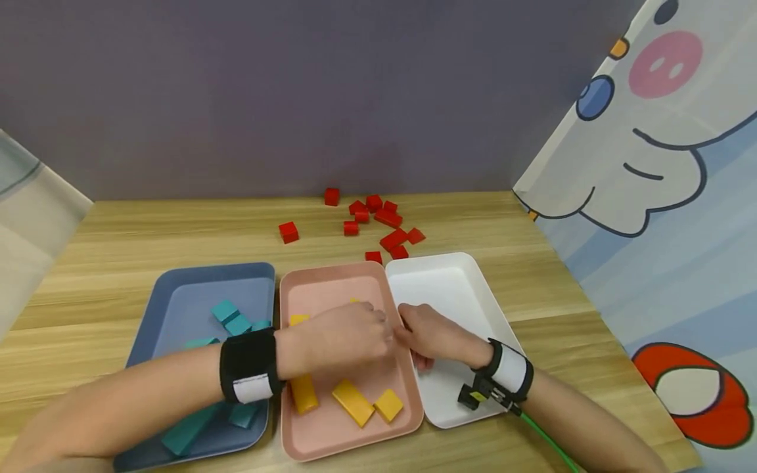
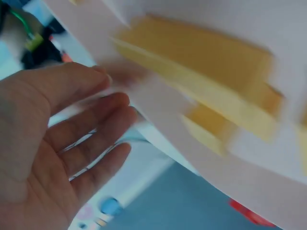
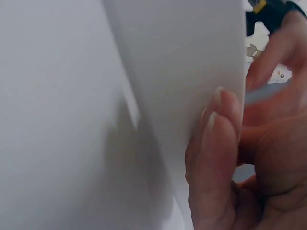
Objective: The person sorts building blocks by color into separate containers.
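My left hand [image 1: 337, 336] is over the pink tray [image 1: 331, 441], its fingertips near the tray's right rim and close to my other hand. In the left wrist view its fingers [image 2: 98, 122] are loosely bent, with nothing between them. Several yellow blocks [image 1: 353, 402] lie in the pink tray. With my right hand [image 1: 440, 335] I grip the left side wall of the white tray [image 1: 437, 279]. Fingers [image 3: 213, 163] lie against the inner face of that wall in the right wrist view. No block shows in the visible part of the white tray.
Left of the pink tray is a blue tray [image 1: 189, 299] with several teal blocks [image 1: 192, 427], partly under my left forearm. Several red blocks [image 1: 388, 218] lie scattered on the wooden table [image 1: 106, 263] behind the trays. A dark wall [image 1: 296, 98] rises at the table's back.
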Tool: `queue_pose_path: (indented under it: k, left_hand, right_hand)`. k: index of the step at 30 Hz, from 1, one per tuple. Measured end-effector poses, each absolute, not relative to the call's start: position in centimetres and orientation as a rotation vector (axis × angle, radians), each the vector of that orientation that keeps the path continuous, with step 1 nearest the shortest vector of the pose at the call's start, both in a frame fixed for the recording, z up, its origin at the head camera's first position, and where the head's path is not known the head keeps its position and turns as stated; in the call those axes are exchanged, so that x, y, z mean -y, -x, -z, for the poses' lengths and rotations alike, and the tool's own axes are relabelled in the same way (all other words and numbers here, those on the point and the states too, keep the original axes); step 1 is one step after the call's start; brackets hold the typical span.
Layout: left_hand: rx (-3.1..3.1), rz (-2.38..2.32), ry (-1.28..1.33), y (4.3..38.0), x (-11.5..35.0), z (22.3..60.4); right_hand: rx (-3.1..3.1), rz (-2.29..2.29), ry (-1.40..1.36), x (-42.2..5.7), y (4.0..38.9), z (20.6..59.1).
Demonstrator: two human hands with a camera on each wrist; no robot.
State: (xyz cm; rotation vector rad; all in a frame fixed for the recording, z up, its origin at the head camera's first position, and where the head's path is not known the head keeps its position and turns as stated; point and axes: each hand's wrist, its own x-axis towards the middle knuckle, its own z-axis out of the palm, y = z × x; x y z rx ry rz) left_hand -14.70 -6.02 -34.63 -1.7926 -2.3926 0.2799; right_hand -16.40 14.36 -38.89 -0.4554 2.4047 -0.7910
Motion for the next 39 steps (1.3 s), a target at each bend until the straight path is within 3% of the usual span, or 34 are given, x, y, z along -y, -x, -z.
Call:
queue_pose_path:
  k: [5,10,16,24,31,39]
  left_hand:
    - [2.203,-0.387,1.97,11.4,4.7,34.4]
    - [2.045,-0.486,1.978,9.7,4.1,35.0]
    - [2.103,-0.49,1.984,9.8,3.6,36.1]
    - [2.156,-0.406,1.991,10.1,3.4,36.9]
    - [2.11,-0.402,1.967,10.2,3.1,37.3]
    - [2.156,-0.35,2.005,10.1,2.4,37.0]
  right_hand:
    - [-2.302,0.87,0.424,-15.1,17.2,38.9]
    - [-2.291,0.946,0.355,-16.4,18.4,38.0]
    - [-2.422,0.913,0.289,-19.4,21.8,35.2]
    - [-2.714,0.641,0.449,-22.4,29.3,32.0]
    - [-2.724,0.348,0.503,-22.2,34.1,33.0]
    - [-2.662,0.28,0.613,-21.1,35.5,34.5]
